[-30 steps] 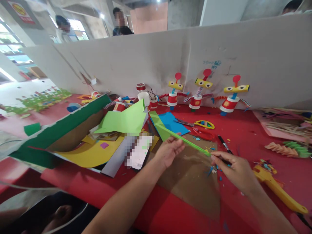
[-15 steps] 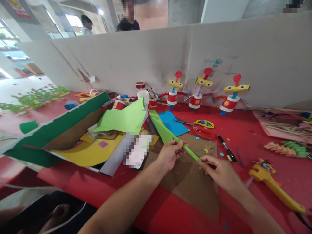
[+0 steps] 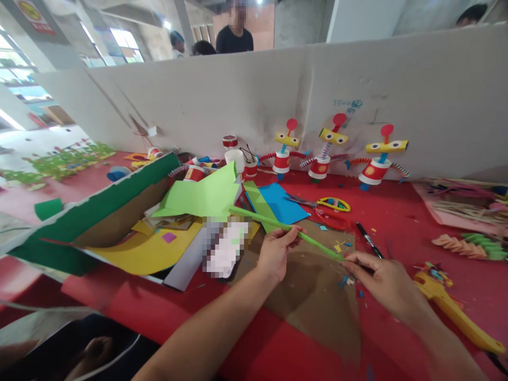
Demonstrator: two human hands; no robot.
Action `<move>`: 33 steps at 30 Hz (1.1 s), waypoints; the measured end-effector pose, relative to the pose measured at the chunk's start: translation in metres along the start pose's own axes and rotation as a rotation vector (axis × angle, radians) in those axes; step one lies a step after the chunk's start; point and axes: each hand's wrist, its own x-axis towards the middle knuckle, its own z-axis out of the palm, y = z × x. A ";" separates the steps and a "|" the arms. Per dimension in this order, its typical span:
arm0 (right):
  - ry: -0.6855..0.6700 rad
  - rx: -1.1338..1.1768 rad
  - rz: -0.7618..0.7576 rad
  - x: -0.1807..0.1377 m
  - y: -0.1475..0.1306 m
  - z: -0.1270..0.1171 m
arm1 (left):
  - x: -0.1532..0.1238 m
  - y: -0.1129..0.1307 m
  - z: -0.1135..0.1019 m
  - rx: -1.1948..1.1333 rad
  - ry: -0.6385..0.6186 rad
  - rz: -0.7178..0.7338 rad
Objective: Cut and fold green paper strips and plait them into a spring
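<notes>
A long, narrow green paper strip (image 3: 321, 246) stretches between my two hands above a brown cardboard sheet (image 3: 305, 312). My left hand (image 3: 279, 247) pinches it near the middle, and its far end sticks out to the upper left. The fingertips of my right hand (image 3: 369, 270) are closed on the near end. Behind the strip lie a flat green paper piece (image 3: 260, 198) and a blue paper sheet (image 3: 283, 201). Scissors with yellow handles (image 3: 333, 204) rest just beyond, beside a red-handled pair (image 3: 333, 218).
Paper-cup robot figures (image 3: 373, 170) stand along the white partition (image 3: 238, 100). To the left is a green-sided box (image 3: 99, 206) with paper sheets; a phone (image 3: 228, 248) lies beside it. A black marker (image 3: 369, 239) and a yellow glue gun (image 3: 456, 312) are at right.
My right hand has moved right, away from my left hand, so more of the strip shows between them. The strip's far end now points more to the left.
</notes>
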 end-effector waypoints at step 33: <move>0.136 1.083 0.325 0.028 -0.057 0.039 | -0.010 0.005 0.003 0.348 -0.360 -0.466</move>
